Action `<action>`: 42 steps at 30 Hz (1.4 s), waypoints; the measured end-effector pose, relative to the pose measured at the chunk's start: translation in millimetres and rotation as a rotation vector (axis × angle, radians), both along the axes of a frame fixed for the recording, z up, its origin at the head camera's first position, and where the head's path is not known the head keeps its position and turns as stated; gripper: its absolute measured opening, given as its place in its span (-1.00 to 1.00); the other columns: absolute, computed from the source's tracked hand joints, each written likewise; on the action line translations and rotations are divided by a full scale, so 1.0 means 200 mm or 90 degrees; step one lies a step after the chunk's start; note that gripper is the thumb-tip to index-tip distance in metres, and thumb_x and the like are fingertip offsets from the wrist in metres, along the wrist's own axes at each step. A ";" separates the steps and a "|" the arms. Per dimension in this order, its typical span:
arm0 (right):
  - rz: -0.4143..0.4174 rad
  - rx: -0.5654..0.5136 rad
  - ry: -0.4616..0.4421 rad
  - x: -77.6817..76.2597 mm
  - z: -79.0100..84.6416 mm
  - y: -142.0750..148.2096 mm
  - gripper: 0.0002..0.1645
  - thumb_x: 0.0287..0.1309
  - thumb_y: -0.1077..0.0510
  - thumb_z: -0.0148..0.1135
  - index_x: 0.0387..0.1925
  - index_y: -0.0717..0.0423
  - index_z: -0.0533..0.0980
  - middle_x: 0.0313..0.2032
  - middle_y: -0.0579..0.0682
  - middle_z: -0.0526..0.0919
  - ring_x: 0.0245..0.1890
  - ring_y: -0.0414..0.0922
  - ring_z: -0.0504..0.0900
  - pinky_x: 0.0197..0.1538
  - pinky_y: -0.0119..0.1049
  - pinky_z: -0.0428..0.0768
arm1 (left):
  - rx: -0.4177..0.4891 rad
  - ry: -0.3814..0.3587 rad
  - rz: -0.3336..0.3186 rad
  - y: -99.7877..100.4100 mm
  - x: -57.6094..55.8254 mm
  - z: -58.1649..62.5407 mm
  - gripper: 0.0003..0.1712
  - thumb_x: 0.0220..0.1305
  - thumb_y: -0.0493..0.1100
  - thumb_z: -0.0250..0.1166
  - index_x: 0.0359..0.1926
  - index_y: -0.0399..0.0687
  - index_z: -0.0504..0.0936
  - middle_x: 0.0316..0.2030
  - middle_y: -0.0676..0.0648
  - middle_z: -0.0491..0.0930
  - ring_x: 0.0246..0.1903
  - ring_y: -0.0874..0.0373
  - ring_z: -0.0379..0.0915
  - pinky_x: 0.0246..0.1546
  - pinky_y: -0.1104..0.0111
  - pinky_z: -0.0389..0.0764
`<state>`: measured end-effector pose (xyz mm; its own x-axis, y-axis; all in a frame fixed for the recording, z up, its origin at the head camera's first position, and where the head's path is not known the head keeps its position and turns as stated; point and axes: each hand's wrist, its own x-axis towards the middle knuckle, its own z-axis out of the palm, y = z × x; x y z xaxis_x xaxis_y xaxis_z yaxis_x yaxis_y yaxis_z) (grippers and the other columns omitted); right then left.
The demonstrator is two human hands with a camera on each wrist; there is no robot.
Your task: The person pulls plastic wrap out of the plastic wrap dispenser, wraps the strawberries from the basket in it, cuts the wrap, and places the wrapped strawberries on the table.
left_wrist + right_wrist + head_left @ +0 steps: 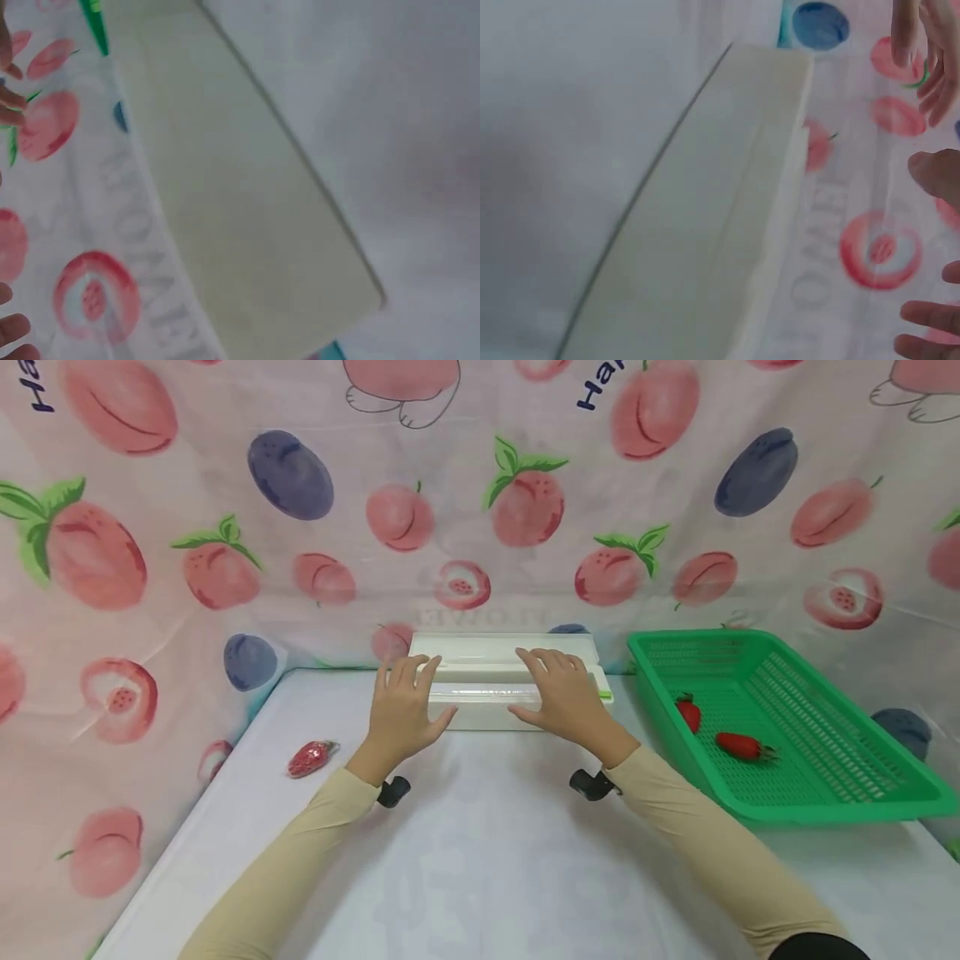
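A long white cling film box [487,718] stands at the back of the table with its lid [502,648] raised, and a roll of clear film [483,692] shows inside. Over its left part, my left hand [401,706] is spread, thumb pointing inward. The right hand [562,697] is spread in the same way over the right part. Neither hand grips anything. The box's plain front [240,195] fills the middle of the left wrist view, with fingertips at the left edge. Fingers of both hands show at the right edge of the right wrist view, beside the box [682,210].
Left of the hands lies a red, pepper-like item in shiny film [311,759]. A green plastic basket [825,814] on the right holds a red pepper-like item [742,747] and another red one [688,713]. A fruit-printed cloth [465,485] hangs behind the white table [480,860].
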<state>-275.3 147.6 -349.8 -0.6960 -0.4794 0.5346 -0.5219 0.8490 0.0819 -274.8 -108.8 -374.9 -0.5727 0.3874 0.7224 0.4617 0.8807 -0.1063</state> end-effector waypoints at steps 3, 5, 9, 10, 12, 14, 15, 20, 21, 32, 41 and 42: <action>-0.017 -0.018 0.003 -0.02 -0.06 0.09 -0.05 -0.13 -0.24 0.38 0.22 0.18 0.32 0.02 0.17 0.53 0.07 0.14 0.48 0.11 0.12 0.41 | -0.038 -0.020 -0.014 0.05 -0.05 -0.05 -0.17 -0.06 0.19 0.37 0.17 -0.17 0.41 0.02 -0.18 0.49 0.05 -0.08 0.38 0.21 -0.10 0.28; -0.024 -0.029 0.000 -0.03 -0.10 0.15 -0.07 -0.14 -0.23 0.39 0.19 0.20 0.34 0.01 0.18 0.53 0.08 0.14 0.46 0.12 0.13 0.39 | -0.068 -0.042 -0.019 0.08 -0.07 -0.07 -0.17 -0.05 0.19 0.36 0.17 -0.18 0.40 0.04 -0.19 0.47 0.07 -0.08 0.38 0.24 -0.06 0.26; -0.037 -0.036 -0.003 -0.07 -0.18 0.24 -0.09 -0.15 -0.22 0.40 0.16 0.23 0.37 0.01 0.20 0.52 0.08 0.15 0.44 0.09 0.14 0.39 | -0.118 -0.097 -0.022 0.10 -0.11 -0.11 -0.19 -0.03 0.18 0.37 0.16 -0.20 0.39 0.07 -0.19 0.46 0.12 -0.09 0.37 0.25 -0.02 0.28; -0.039 -0.036 0.001 -0.08 -0.20 0.26 -0.10 -0.15 -0.22 0.40 0.14 0.24 0.38 0.00 0.20 0.53 0.08 0.15 0.44 0.08 0.14 0.39 | -0.126 -0.108 -0.022 0.10 -0.12 -0.12 -0.19 -0.03 0.18 0.37 0.16 -0.21 0.39 0.07 -0.20 0.46 0.12 -0.09 0.37 0.24 -0.01 0.29; -0.044 -0.032 0.010 -0.09 -0.24 0.29 -0.13 -0.16 -0.21 0.41 0.10 0.24 0.42 -0.01 0.19 0.53 0.06 0.14 0.44 0.04 0.13 0.39 | -0.142 -0.126 -0.017 0.10 -0.15 -0.13 -0.19 -0.03 0.17 0.37 0.15 -0.21 0.39 0.06 -0.20 0.47 0.11 -0.08 0.38 0.23 0.02 0.30; -0.046 -0.030 0.016 -0.11 -0.27 0.31 -0.17 -0.17 -0.21 0.41 0.05 0.24 0.45 -0.03 0.19 0.54 0.04 0.14 0.44 0.00 0.13 0.39 | -0.151 -0.137 -0.013 0.10 -0.17 -0.15 -0.20 -0.03 0.17 0.38 0.14 -0.21 0.40 0.04 -0.20 0.48 0.10 -0.07 0.39 0.20 0.04 0.31; -0.049 -0.029 0.014 -0.12 -0.28 0.32 -0.19 -0.17 -0.21 0.41 0.02 0.24 0.46 -0.04 0.18 0.54 0.03 0.14 0.43 -0.02 0.13 0.38 | -0.154 -0.143 -0.011 0.09 -0.18 -0.15 -0.21 -0.03 0.16 0.38 0.12 -0.22 0.41 0.03 -0.20 0.49 0.09 -0.07 0.39 0.19 0.06 0.32; -0.066 -0.024 -0.028 -0.15 -0.32 0.34 -0.22 -0.16 -0.25 0.39 -0.02 0.22 0.47 -0.02 0.17 0.52 0.05 0.12 0.41 -0.03 0.14 0.33 | -0.171 -0.152 -0.007 0.08 -0.21 -0.18 -0.28 -0.03 0.15 0.37 0.04 -0.23 0.43 -0.05 -0.19 0.50 0.03 -0.05 0.41 0.12 0.10 0.33; -0.068 -0.024 -0.039 -0.16 -0.33 0.35 -0.22 -0.16 -0.25 0.39 -0.03 0.21 0.47 -0.02 0.17 0.51 0.05 0.12 0.40 -0.01 0.14 0.31 | -0.176 -0.154 -0.006 0.07 -0.22 -0.18 -0.29 -0.03 0.15 0.37 0.02 -0.23 0.44 -0.07 -0.19 0.51 0.01 -0.04 0.42 0.12 0.10 0.33; -0.088 0.010 -0.121 -0.18 -0.32 0.35 -0.25 -0.18 -0.30 0.38 -0.08 0.15 0.51 -0.03 0.12 0.59 0.02 0.05 0.51 0.12 0.32 0.21 | -0.216 -0.270 0.018 0.06 -0.23 -0.17 -0.26 0.06 0.17 0.30 0.14 -0.20 0.39 0.02 -0.15 0.47 0.07 -0.04 0.42 0.24 -0.03 0.24; -0.128 0.061 -0.200 -0.24 -0.26 0.33 -0.13 -0.25 -0.42 0.36 -0.03 0.13 0.52 -0.02 0.13 0.62 0.00 0.09 0.55 0.11 0.38 0.23 | -0.208 -0.362 0.022 0.07 -0.28 -0.11 -0.26 0.07 0.19 0.29 0.14 -0.20 0.42 0.11 -0.15 0.48 0.15 -0.06 0.39 0.26 -0.08 0.21; -0.129 0.063 -0.213 -0.24 -0.25 0.33 -0.10 -0.26 -0.44 0.36 -0.02 0.13 0.51 -0.01 0.13 0.62 0.00 0.09 0.56 0.10 0.38 0.24 | -0.205 -0.378 0.021 0.07 -0.29 -0.10 -0.26 0.07 0.19 0.29 0.14 -0.19 0.42 0.12 -0.16 0.48 0.16 -0.06 0.39 0.27 -0.08 0.20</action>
<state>-324.0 214.2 -400.4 -0.9097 -0.3521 0.2202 -0.3561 0.9342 0.0224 -332.4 -95.1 -395.9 -0.8519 0.5065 0.1333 0.4966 0.8620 -0.1017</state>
